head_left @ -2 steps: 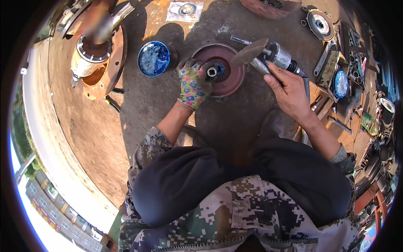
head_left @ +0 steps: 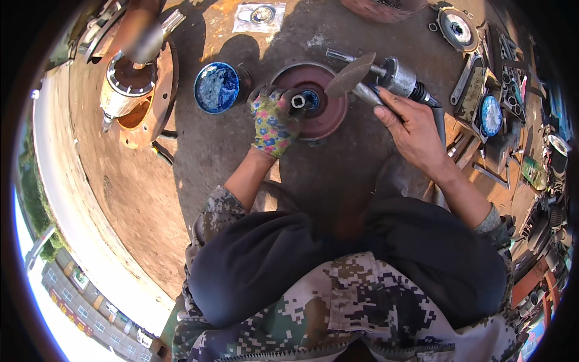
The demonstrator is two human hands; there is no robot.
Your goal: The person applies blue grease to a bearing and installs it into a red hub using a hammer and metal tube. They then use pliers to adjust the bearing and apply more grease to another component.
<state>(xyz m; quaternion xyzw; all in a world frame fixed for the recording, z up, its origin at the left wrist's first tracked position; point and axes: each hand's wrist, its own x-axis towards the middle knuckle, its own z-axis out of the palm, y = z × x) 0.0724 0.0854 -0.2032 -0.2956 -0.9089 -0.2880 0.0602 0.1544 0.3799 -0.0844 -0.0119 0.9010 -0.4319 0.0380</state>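
Head view, taken through the left fisheye lens of a side-by-side pair on the person's head. The lens faces steeply downward over the jacket [head_left: 362, 295] and knees [head_left: 235, 265], which lie nearest, to the ground [head_left: 338, 172]. The left hand [head_left: 275, 123] and right hand [head_left: 417, 128] appear near, above centre. The wide field, curving toward a dark rim, takes in a distant building [head_left: 90, 311] at lower left.
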